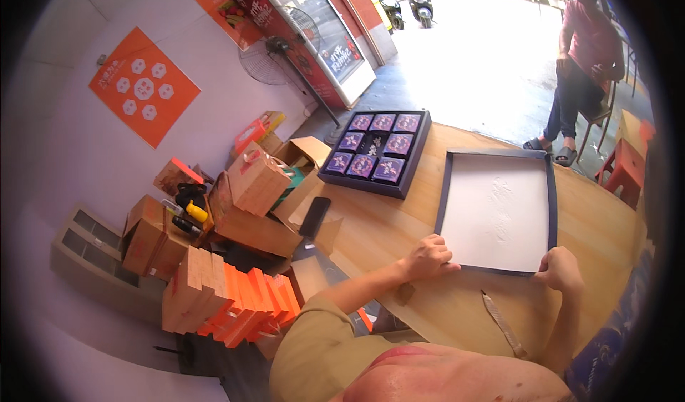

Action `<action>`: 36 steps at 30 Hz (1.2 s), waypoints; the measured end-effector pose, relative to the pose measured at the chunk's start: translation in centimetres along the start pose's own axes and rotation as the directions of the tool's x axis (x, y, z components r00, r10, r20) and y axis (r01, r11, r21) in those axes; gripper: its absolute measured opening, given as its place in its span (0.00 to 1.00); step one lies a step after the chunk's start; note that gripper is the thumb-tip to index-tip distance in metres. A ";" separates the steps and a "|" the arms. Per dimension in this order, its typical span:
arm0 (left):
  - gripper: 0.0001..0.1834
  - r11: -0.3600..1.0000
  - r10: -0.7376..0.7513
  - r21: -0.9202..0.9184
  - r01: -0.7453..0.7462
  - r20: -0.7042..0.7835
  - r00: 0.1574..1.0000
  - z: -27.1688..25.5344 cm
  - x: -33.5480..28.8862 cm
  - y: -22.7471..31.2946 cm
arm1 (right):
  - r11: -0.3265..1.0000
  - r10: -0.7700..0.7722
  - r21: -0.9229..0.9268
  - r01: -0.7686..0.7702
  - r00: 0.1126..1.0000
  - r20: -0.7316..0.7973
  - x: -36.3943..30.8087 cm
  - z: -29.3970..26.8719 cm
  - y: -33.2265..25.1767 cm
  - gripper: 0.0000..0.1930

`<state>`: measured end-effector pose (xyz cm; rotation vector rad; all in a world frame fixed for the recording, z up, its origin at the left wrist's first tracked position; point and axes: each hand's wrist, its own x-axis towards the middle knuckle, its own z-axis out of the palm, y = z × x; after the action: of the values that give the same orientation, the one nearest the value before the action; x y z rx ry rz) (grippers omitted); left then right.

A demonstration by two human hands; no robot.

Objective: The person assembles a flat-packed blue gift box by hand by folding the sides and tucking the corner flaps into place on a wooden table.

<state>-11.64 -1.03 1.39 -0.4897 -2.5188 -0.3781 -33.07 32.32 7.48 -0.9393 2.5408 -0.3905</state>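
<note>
A shallow box lid [499,209] with dark navy walls and a white, embossed inside lies open side up on the table in front of me. My left hand [428,258] is closed at its near left corner, fingers curled on the edge. At the near right corner my right hand [560,268] pinches the dark wall. A slim pointed tool [504,323], its handle wrapped in pale material, rests nearer to me, between my forearms. Farther left stands a dark box [407,176] holding several small purple packs around a dark centre piece.
The wooden table [385,223] carries a black phone [315,217] at its left side. Cartons [253,181] and a stack of orange boxes [250,298] crowd the left. Beyond are a standing fan [275,45], a display fridge [335,38], a seated person [589,52] and a red stool [619,173].
</note>
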 end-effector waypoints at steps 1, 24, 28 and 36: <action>0.27 1.000 0.002 -0.015 -0.001 0.018 1.000 0.1 -0.2 -0.3 | 1.000 0.001 -0.022 -0.001 1.000 -0.008 -0.2 0.1 -0.3 0.10; 0.29 0.967 0.046 0.249 -0.055 0.040 0.998 0.9 -0.6 0.7 | 0.952 -0.139 -0.291 0.095 0.981 -0.134 -1.3 2.9 -1.8 0.04; 0.30 0.986 0.029 0.166 -0.024 -0.024 0.999 1.7 -0.8 0.2 | 0.950 -0.170 -0.288 0.125 0.976 -0.139 -1.4 2.5 -1.9 0.02; 0.30 0.993 -0.089 0.081 0.088 0.010 0.996 2.0 -0.9 0.2 | 0.919 -0.229 -0.338 0.203 0.973 -0.037 -1.4 2.2 -4.9 0.09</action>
<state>-11.78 -0.38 -0.70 -0.3518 -2.5638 -0.3055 -28.32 29.42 7.79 -1.3612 2.6290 -0.0555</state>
